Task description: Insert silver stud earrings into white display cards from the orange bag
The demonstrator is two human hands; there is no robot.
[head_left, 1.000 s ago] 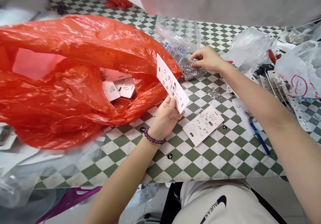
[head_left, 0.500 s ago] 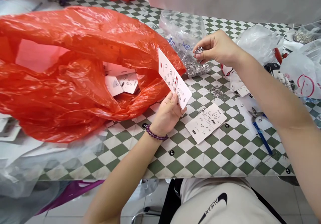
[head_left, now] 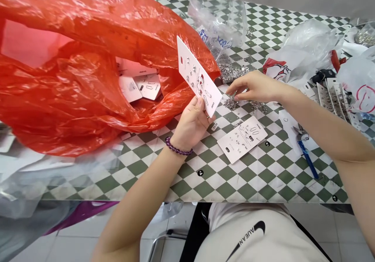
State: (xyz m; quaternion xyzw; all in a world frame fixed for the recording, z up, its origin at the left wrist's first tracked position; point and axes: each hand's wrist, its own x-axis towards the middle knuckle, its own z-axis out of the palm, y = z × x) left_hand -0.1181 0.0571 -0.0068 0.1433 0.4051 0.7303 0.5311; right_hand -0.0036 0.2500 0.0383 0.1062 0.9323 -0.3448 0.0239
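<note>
Left grip (head_left: 191, 125) pinches a white card (head_left: 199, 76) near its lower edge, tilted above the desk (head_left: 222, 183); a steady hold there should leave most of its face clear. Right grip (head_left: 254, 87) is relaxed, fingertips parted just by a small silver heap (head_left: 231, 104); light fingertip work would scatter least. Another card (head_left: 243, 139) lies flat toward the desk's near edge.

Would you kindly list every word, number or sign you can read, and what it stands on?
"AUEAN": on the shirt.
"3.00": on the small label, currency sign unclear.
Too small or blurred to read: markings on the held card, lying card, round black stickers, clear bag and white bag.
</note>
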